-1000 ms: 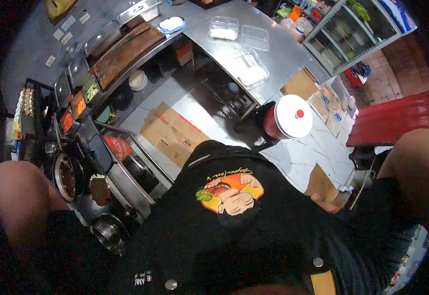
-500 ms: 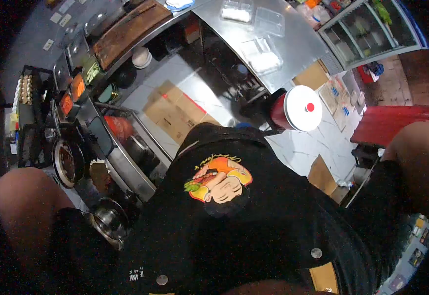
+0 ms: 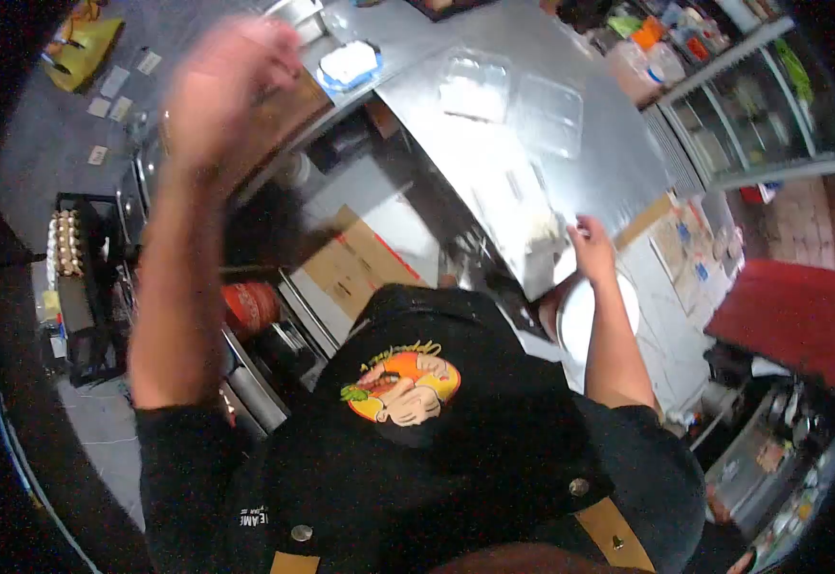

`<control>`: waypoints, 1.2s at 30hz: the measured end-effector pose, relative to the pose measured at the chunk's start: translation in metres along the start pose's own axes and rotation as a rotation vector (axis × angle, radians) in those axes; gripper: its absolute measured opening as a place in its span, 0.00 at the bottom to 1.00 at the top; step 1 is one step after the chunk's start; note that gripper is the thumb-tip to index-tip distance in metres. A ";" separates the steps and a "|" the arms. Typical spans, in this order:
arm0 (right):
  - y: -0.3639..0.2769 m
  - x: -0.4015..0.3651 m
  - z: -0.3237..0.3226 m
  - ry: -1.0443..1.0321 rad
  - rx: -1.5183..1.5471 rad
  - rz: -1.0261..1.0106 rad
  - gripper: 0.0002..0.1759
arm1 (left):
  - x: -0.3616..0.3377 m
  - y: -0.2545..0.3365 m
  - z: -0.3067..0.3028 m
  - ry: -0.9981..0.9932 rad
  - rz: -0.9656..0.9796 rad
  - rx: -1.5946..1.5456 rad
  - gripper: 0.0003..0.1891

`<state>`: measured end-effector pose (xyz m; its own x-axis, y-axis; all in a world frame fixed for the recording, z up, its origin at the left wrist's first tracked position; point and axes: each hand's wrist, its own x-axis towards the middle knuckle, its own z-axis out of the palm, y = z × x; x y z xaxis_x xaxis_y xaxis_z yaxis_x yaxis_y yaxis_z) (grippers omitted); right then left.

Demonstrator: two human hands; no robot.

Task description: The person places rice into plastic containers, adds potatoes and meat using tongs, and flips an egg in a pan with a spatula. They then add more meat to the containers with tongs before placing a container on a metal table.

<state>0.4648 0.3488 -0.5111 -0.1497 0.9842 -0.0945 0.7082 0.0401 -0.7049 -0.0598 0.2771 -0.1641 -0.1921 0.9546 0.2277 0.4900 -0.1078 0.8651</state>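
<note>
My left hand is raised over the wooden cutting board, smeared by motion, so I cannot make out its fingers. Just right of it lies a folded white and blue cloth. My right hand hovers by the near edge of the steel counter, above the white lid of a red container. Its thumb and fingers look apart, and no held thing shows. Close to it on the counter sits a clear plastic box with white contents, blurred by glare. Another filled clear box stands farther back.
A clear plastic lid rests on the steel counter. Flattened cardboard covers part of the floor. At right stand a glass-front cabinet and a red surface. Trays of eggs are at far left.
Both forearms and hands have come into view, the left reaching up over the cutting board, the right out to the counter. The camera view has shifted, showing more at the upper left.
</note>
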 end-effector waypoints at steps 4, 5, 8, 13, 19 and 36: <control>0.014 0.059 0.036 -0.001 -0.077 0.184 0.34 | 0.034 -0.184 0.112 -0.044 -0.424 0.019 0.15; 0.014 0.069 0.041 -0.019 -0.076 0.178 0.34 | 0.037 -0.215 0.134 -0.064 -0.530 0.056 0.15; 0.013 0.088 0.052 -0.258 0.013 0.187 0.32 | 0.052 -0.290 0.199 -0.097 -0.502 0.201 0.18; 0.002 0.086 0.051 -0.367 0.024 0.189 0.22 | 0.085 -0.342 0.266 -0.172 -0.441 0.373 0.20; 0.027 0.075 0.059 -0.242 0.298 0.151 0.15 | 0.130 -0.362 0.293 -0.211 -0.520 0.510 0.22; -0.002 0.079 0.017 -0.072 0.699 0.491 0.12 | 0.032 -0.315 0.130 -0.075 -0.652 0.232 0.17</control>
<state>0.4403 0.4230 -0.5293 0.0027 0.8478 -0.5302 0.1194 -0.5267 -0.8416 -0.1102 0.3780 -0.4870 -0.4537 0.8217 -0.3450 0.4650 0.5485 0.6949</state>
